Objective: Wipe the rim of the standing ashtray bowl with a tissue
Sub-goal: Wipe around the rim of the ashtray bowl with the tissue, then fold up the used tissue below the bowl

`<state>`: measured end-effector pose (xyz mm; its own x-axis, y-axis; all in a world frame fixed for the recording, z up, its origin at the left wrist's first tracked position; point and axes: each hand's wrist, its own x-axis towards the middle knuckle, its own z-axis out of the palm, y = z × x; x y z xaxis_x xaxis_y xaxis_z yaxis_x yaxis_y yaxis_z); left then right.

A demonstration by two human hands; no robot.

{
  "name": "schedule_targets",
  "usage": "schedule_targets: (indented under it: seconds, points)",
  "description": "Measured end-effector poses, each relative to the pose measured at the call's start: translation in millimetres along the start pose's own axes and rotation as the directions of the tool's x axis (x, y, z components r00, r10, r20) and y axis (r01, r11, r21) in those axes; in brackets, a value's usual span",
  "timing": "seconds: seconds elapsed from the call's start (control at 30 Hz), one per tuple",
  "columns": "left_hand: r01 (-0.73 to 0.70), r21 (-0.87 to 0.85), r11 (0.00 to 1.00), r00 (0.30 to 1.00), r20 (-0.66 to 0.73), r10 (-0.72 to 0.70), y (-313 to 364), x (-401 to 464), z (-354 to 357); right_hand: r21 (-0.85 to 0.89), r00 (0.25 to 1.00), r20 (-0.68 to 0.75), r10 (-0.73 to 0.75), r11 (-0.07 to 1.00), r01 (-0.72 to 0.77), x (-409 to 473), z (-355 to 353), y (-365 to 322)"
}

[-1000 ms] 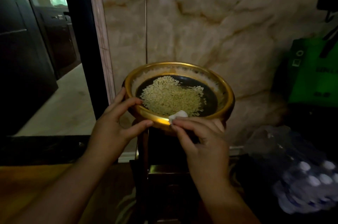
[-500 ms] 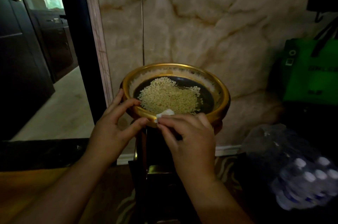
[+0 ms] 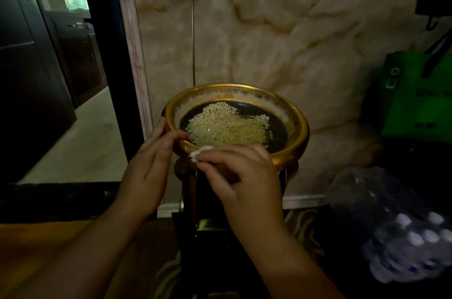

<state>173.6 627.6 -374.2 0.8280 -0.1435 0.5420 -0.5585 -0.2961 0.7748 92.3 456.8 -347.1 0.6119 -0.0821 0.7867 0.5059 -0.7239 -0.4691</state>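
Observation:
The gold ashtray bowl (image 3: 302,127) stands on a dark pedestal (image 3: 215,237) against a marble wall. Its black inside holds a heap of pale grains (image 3: 227,125). My right hand (image 3: 244,176) pinches a small white tissue (image 3: 198,153) against the near-left part of the gold rim. My left hand (image 3: 151,164) grips the bowl's left edge, thumb on the rim and fingers on the outside. The rim under both hands is hidden.
A shrink-wrapped pack of water bottles (image 3: 403,237) lies on the floor at the lower right. A green bag (image 3: 420,95) stands behind it. At the left, a dark doorway (image 3: 56,78) opens onto a pale floor.
My right hand has slid the tissue leftward along the near rim, closer to my left hand. My left hand has stayed on the bowl's left edge.

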Motion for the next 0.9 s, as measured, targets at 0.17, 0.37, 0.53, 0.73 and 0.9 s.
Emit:
schedule_targets:
  seconds: [0.17, 0.37, 0.53, 0.73, 0.9]
  points:
    - [-0.006, 0.014, 1.000, 1.000, 0.004, 0.006, -2, 2, -1, 0.311, 0.985, 0.071, 0.156, 0.935, -0.171, -54, -13, 7]
    - [-0.013, 0.053, 0.999, 0.999, 0.051, 0.010, -6, 4, -8, 0.227, 0.888, 0.219, 0.404, 0.864, -0.449, -100, -10, 56]
    - [-0.039, 0.152, 0.988, 0.997, 0.074, 0.028, -7, 3, -9, 0.156, 0.851, 0.253, 0.460, 0.849, -0.505, -97, -3, 78]
    - [-0.011, 0.242, 0.970, 0.998, 0.065, -0.005, -2, -3, -3, 0.013, 0.892, 0.258, 0.371, 0.922, -0.388, -77, 14, 96]
    - [0.010, 0.290, 0.957, 1.000, 0.000, -0.010, 1, -19, 9, -0.011, 0.880, 0.266, 0.394, 0.914, -0.406, -72, 20, 101]
